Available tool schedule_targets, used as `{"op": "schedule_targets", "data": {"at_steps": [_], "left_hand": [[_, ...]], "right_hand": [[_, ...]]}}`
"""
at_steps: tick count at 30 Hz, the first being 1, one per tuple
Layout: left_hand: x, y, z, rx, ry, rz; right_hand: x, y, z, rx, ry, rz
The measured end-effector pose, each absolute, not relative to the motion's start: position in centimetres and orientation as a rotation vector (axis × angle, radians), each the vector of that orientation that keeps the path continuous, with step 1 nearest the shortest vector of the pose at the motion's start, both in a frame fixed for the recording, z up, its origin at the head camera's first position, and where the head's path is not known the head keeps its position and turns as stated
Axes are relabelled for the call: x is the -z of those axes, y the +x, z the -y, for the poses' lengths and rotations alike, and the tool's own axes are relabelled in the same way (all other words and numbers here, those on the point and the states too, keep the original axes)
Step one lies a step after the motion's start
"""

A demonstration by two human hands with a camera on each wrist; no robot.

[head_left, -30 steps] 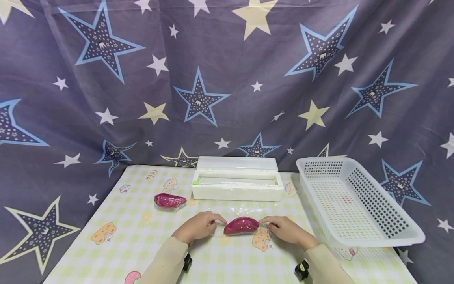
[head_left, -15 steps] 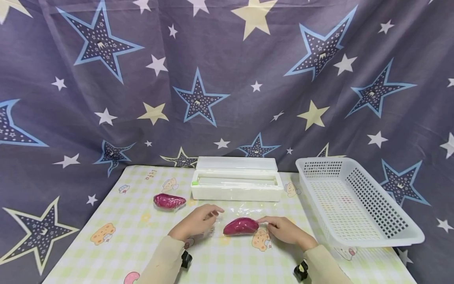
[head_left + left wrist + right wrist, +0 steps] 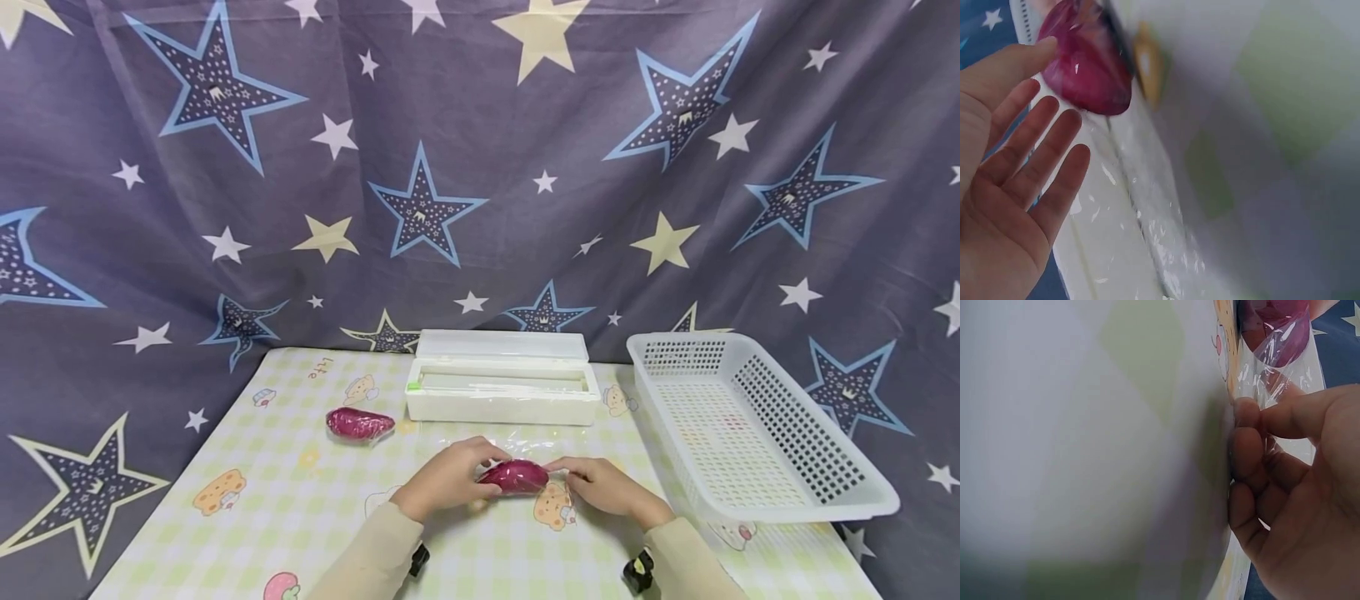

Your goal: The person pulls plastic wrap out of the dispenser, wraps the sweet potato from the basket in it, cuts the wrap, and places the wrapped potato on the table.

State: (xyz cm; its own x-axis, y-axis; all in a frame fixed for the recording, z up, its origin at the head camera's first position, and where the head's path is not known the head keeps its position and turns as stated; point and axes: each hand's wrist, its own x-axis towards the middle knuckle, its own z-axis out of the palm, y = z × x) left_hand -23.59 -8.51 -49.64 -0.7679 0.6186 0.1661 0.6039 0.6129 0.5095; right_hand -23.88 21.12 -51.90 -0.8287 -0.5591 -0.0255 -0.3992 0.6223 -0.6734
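A purple sweet potato [image 3: 519, 477] lies on clear plastic wrap [image 3: 1272, 381], some of it gathered at its right end. My left hand [image 3: 453, 479] grips the potato's left end, thumb on the near side and fingers on the far side. In the left wrist view the thumb touches the sweet potato [image 3: 1088, 65]. On the right, my right hand [image 3: 603, 486] pinches the gathered wrap between thumb and curled fingers, as the right wrist view shows. Another wrapped sweet potato [image 3: 360, 424] rests to the left, apart from both hands.
Behind the hands stands a white wrap box [image 3: 502, 408], lid up, with film drawn from its front. A white perforated basket [image 3: 806, 504] sits at the table's right. The checkered tablecloth [image 3: 247, 542] covers the table; a starry curtain [image 3: 480, 108] hangs behind.
My left hand drew back from the potato's left end, then came right and closed around it. The right hand has stayed at the right end.
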Motion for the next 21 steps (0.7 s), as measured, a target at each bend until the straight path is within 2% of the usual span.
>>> {"op": "schedule_targets", "data": {"at_steps": [21], "left_hand": [[51.0,-24.0,7.9,-0.911,0.987,-2.728]], "right_hand": [[51.1,-23.9,-22.8,1.162,-0.747,-2.542]]}}
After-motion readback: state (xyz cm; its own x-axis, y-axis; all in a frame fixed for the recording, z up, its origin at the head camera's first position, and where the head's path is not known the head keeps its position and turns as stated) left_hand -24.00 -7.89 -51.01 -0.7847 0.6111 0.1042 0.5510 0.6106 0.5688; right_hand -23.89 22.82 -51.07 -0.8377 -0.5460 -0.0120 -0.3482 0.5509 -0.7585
